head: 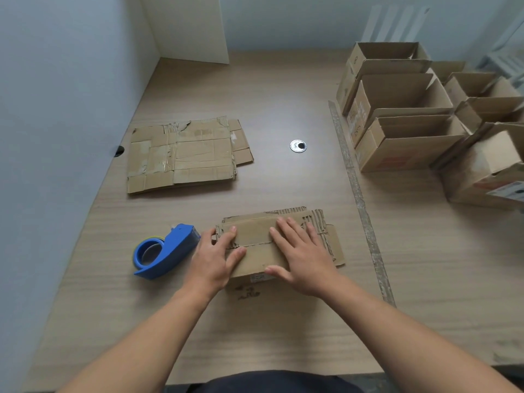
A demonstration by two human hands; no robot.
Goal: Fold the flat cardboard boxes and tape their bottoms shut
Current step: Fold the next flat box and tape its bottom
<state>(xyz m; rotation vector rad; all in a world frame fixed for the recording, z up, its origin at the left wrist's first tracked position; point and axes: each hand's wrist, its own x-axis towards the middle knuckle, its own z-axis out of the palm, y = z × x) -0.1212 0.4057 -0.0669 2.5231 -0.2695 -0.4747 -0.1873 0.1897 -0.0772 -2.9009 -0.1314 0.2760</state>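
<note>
Item 1. Table [283,321]: pale wood grain. Its left edge meets the blue-grey wall [56,109]; the near edge lies just in front of the person's torso. A worn strip [360,194] runs from back to front right of centre. Bare surface shows between the flat stack and the box in hand, around the round grommet [298,146], and in front of the box.

Item 2. Cardboard box [255,236]: near centre of the table, left of the strip. Long axis runs left to right, the right end slightly nearer the person. Folded flaps face up, their meeting line along the long axis; torn corrugated edges show at the far right. A small label shows on the near wall.

Item 3. Left hand [215,256]: fingers extended, pressing the box's left end, thumb at the left edge.

Item 4. Right hand [303,256]: flat, fingers straight and spread, pressing the flaps right of centre.

Item 5. Blue tape dispenser [167,252]: on the table just left of the left hand, apart from the box.

Item 6. Flat cardboard stack [187,154]: far left, near the wall.

Item 7. Open assembled boxes [402,109]: grouped right of the strip, openings upward
</note>
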